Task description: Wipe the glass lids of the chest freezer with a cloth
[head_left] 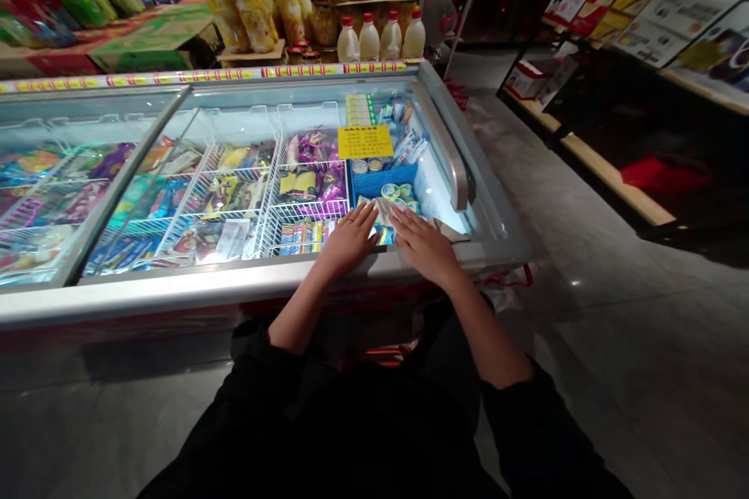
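A pale folded cloth lies on the glass top of the chest freezer, near its front right corner. My left hand rests flat at the cloth's left side, fingers stretched forward. Beside it, my right hand is pressed flat over the cloth, its fingers also extended. Part of the cloth is hidden beneath the hands, and a greyish-brown edge shows to the right. Below the glass are blue bins with round tubs and white wire baskets of packaged frozen goods.
A yellow sign is on the glass ahead of my hands. A grey handle runs along the right side. Behind the freezer stand white bottles with red caps and jars of yellow fruit. Shelving with boxes is at right.
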Available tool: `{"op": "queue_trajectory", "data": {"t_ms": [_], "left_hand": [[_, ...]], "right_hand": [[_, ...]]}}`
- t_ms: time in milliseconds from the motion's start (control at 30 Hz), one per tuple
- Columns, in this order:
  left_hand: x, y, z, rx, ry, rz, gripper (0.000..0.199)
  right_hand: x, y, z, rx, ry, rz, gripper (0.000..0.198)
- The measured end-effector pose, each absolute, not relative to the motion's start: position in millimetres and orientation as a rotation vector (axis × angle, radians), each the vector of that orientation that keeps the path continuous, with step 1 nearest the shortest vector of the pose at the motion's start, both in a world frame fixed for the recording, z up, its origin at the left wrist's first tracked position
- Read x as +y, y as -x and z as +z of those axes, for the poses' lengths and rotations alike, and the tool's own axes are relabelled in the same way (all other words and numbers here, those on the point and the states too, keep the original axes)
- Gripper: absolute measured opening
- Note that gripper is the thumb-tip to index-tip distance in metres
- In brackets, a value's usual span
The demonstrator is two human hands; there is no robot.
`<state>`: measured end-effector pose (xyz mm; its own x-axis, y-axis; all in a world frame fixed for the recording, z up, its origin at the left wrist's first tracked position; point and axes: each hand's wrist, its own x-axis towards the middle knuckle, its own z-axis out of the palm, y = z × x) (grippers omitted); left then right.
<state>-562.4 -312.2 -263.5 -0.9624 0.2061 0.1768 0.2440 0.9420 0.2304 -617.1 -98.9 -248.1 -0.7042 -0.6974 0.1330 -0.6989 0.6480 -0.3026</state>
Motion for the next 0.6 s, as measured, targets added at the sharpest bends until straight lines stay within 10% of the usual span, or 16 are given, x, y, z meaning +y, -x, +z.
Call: {"op": "queue_trajectory", "data": {"t_ms": [600], "left_hand": [[-319.8,565.4,-270.6,-2.961,0.39,-0.494,0.062]], "right_hand": [[-73.7,608.0,-247.4,-2.901,-0.77,0.314,0.054]]}}
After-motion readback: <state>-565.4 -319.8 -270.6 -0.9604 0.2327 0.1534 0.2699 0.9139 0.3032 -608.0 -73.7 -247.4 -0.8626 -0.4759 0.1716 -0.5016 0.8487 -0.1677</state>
